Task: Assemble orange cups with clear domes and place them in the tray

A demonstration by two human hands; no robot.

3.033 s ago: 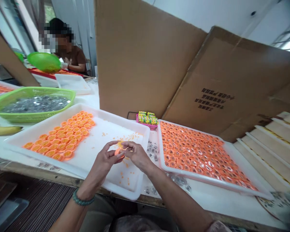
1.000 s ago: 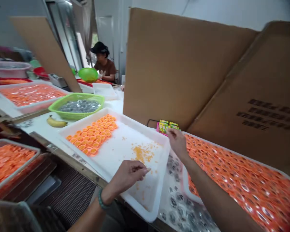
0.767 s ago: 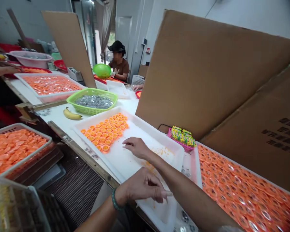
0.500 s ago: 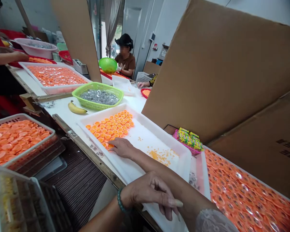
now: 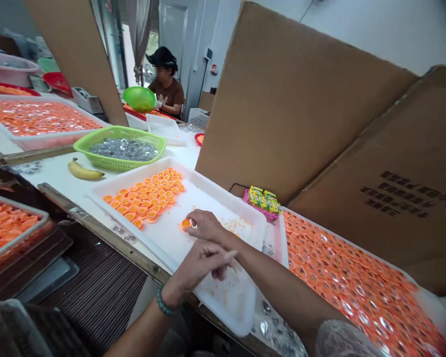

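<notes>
A white tray (image 5: pixel 223 196) lies before me with rows of small round orange cups (image 5: pixel 148 193), each with yellow-orange bits inside. Over the middle of the tray, my right hand (image 5: pixel 208 227) pinches one such orange cup (image 5: pixel 186 224) between thumb and fingers, apart from the rows. My left hand (image 5: pixel 200 263), wearing a green bead bracelet (image 5: pixel 163 301), is nearer to me, above the tray's front side and just below my right wrist. Its fingers are curled in; whatever they may hold is hidden. Loose orange bits (image 5: pixel 236 225) are scattered on the tray floor.
A green basket (image 5: pixel 119 131) of clear pieces and a banana (image 5: pixel 84 171) are beyond the tray. Cardboard (image 5: pixel 301 114) stands behind; a pink basket (image 5: pixel 262 203) of yellow-green packets and a spread of orange discs (image 5: pixel 342 277) lie right. A person (image 5: pixel 167 84) sits far off.
My right hand has moved from the near edge of the cup rows to the tray's middle, with an orange cup in its fingers. The view has turned right.
</notes>
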